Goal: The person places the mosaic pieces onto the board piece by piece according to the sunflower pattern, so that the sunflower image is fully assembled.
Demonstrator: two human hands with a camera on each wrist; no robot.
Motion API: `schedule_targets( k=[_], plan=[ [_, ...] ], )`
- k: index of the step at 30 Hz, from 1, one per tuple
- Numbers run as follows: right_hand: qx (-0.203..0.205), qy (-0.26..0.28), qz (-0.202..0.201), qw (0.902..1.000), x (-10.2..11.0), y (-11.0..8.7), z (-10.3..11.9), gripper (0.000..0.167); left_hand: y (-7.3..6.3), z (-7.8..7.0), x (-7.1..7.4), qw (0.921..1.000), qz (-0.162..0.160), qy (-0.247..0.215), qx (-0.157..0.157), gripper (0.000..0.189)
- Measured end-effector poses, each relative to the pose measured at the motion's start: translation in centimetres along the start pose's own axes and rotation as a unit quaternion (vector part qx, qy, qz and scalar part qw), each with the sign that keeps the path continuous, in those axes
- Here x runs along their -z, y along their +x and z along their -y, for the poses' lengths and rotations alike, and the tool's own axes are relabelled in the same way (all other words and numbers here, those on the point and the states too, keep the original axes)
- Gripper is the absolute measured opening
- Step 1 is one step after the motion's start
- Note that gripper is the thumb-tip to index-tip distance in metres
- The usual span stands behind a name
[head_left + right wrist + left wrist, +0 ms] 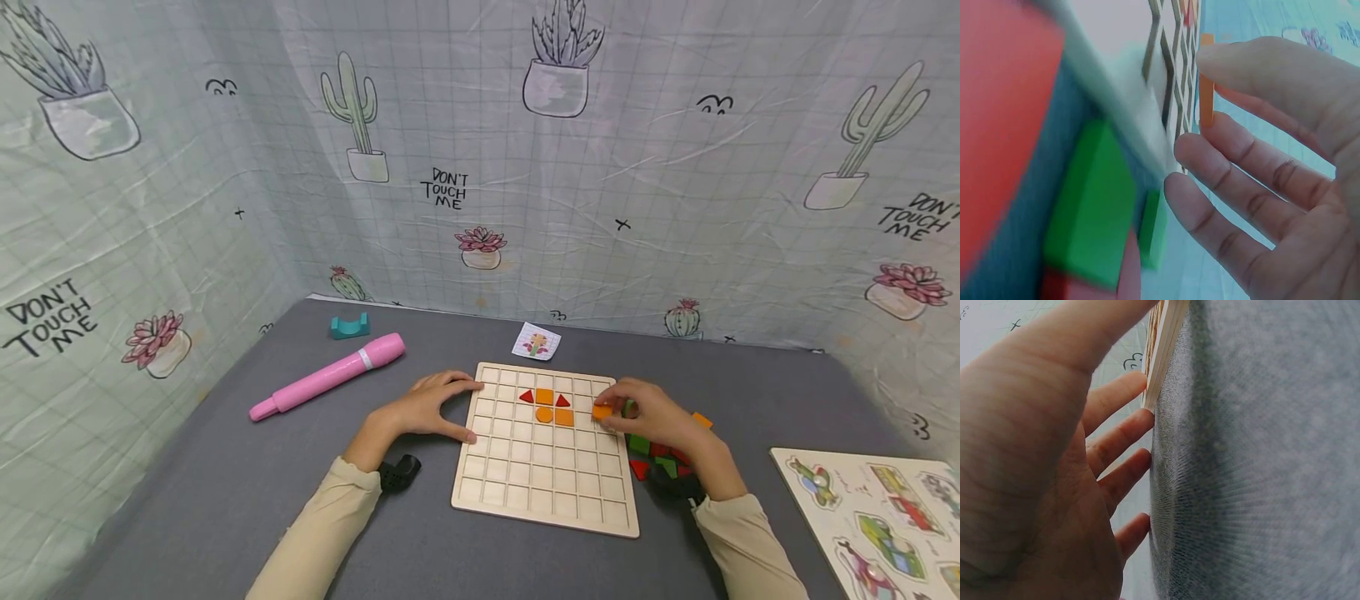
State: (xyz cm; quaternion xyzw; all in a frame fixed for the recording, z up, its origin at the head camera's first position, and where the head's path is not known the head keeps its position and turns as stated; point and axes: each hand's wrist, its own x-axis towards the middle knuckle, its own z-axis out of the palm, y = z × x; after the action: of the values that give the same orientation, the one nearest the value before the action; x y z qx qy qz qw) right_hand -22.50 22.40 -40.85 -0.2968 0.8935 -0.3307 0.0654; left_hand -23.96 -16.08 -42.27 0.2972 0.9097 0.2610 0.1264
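Observation:
A wooden grid board (pixel 521 477) lies on the grey table. My left hand (pixel 432 406) rests at its left side, thumb and fingertips touching the edge, fingers spread and fairly straight. Between thumb and fingertips, my right hand (pixel 651 413) pinches a thin orange tile (pixel 1207 81) over the board's right part. Set in the upper grid cells are an orange square (pixel 543 397), an orange rounded piece (pixel 543 414), another orange square (pixel 564 417) and two red triangles (pixel 527 397). Loose green (pixel 639 444) and red (pixel 639 470) pieces lie right of the board, partly under my right hand.
A small card with a flower picture (pixel 536 342) lies behind the board. On the left are a pink pen-shaped object (pixel 326 377) and a teal block (pixel 349 326). A wooden picture puzzle (pixel 843 508) occupies the right front. A printed curtain (pixel 540 267) borders the table.

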Motion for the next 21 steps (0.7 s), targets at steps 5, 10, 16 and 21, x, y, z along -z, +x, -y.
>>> schedule_targets(
  k=[5, 10, 16, 21],
  plan=[
    [0.030, 0.018, 0.014, 0.9993, -0.9, 1.2, 0.8, 0.026, 0.0, 0.0, 0.0, 1.0000, 0.002, -0.004, 0.002, 0.081],
    [0.058, 0.018, 0.016, 0.9980, -1.6, 2.2, 1.7, 0.023, 0.0, 0.1, 0.0, 1.0000, 0.004, -0.002, 0.005, 0.081],
    [0.083, 0.026, 0.029, 0.9958, -2.4, 3.5, 2.9, 0.020, 0.1, 0.3, -0.1, 0.9999, 0.005, 0.006, 0.010, 0.081],
    [0.089, 0.008, 0.038, 0.9953, -3.3, 4.7, 3.8, 0.018, 0.2, 0.4, -0.1, 0.9999, 0.007, 0.006, 0.010, 0.081]
  ],
)
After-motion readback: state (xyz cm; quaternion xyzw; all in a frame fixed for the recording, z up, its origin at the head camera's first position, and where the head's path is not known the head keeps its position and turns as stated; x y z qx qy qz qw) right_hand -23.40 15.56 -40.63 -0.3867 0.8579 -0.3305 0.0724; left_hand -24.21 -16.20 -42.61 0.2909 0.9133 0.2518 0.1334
